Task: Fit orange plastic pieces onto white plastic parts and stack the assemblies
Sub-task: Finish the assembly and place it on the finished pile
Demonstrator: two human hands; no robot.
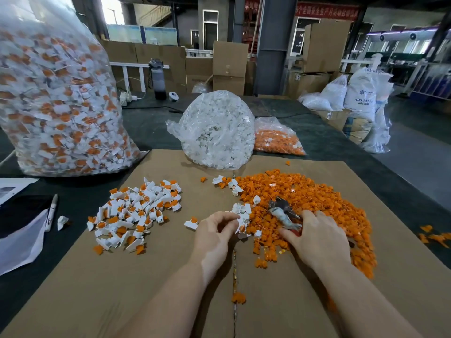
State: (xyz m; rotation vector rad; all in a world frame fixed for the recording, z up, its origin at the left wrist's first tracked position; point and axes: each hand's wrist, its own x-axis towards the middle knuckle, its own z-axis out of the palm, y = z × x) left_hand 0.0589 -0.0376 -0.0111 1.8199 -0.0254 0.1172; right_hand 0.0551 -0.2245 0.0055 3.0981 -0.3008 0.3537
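Orange loose pieces [305, 206]: large heap remaining. Left of heap: finished assemblies [136, 213], modest pile. Left hand [214, 230] pinches white parts [241, 211]; right hand [314, 235], fingers spread, rests on heap.

Bare forearms [353, 301] (no sleeves showing)

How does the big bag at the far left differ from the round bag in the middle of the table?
The big bag holds white parts with orange pieces fitted; the round bag holds white parts only. The big bag is much taller, rising past the top of the picture; the round bag sits low. The big bag stands on the dark table; the round bag rests partly on the cardboard. Both are clear plastic.
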